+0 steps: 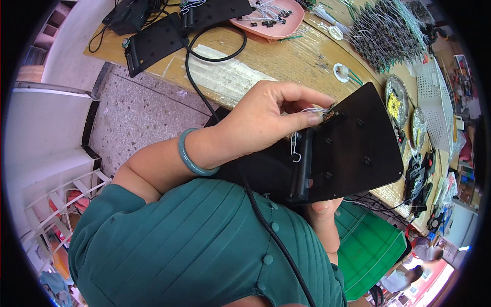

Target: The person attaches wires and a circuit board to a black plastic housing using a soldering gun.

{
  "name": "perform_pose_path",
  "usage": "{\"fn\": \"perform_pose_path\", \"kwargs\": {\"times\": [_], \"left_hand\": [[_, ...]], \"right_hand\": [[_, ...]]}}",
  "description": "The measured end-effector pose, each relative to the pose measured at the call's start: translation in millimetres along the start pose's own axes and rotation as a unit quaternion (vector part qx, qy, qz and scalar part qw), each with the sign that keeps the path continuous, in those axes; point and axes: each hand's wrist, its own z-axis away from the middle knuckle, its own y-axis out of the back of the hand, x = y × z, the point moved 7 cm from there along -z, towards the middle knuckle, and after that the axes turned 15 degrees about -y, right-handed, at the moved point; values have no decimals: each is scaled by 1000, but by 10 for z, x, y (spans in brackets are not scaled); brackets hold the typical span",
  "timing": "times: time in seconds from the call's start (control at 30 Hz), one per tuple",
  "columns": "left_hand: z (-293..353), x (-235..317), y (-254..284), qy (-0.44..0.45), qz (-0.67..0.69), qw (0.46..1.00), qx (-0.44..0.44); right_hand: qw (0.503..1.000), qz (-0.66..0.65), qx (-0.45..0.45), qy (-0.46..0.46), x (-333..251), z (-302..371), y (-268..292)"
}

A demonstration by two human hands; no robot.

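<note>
A black flat panel (353, 148) with rounded corners and a hinge-like bar (302, 163) along one side is tilted up in front of me. From below, my right hand (323, 207) grips its lower edge; most of those fingers are hidden behind it. My left hand (271, 115), a bangle (192, 153) on its wrist, reaches across to the panel's upper left corner. Thumb and finger pinch a small brownish part with thin white wires (314, 110) there. More white wire (295, 148) hangs loose beside the bar.
On the wooden table (307, 53) stand similar black panels (156, 43), a pink tray (276, 25) of wired parts and a large wire bundle (386, 36). A black cable (192, 82) crosses my front. To the right are a green crate (371, 245) and a white perforated basket (434, 97).
</note>
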Motion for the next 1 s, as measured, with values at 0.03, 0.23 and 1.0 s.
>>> {"fn": "perform_pose_path", "kwargs": {"times": [0.03,0.23,1.0], "left_hand": [[5,-7,6,-8,-12,1000,5],[-8,42,0,-23,-83,996,-4],[0,-173,-86,24,203,979,6]], "right_hand": [[1000,-2,-4,2,6,6,10],[1000,-8,-27,8,44,-21,14],[999,38,-19,-33,81,56,45]]}}
